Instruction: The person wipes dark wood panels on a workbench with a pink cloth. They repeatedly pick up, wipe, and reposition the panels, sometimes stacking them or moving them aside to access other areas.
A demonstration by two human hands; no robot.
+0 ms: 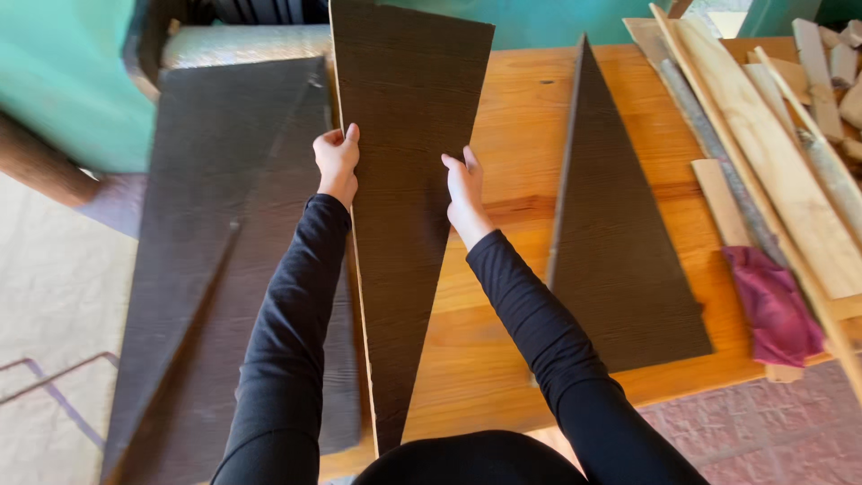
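A long dark brown triangular panel (400,180), wide end away from me and point toward my body, is held between both hands above the wooden table (512,117). My left hand (338,160) grips its left straight edge. My right hand (465,190) grips its right slanted edge. Both arms wear black sleeves.
Another dark triangular panel (615,242) lies flat on the table to the right. Large dark boards (224,233) rest at the left, overhanging the table. A pile of wood strips and offcuts (781,135) and a dark red cloth (774,305) sit at the right edge.
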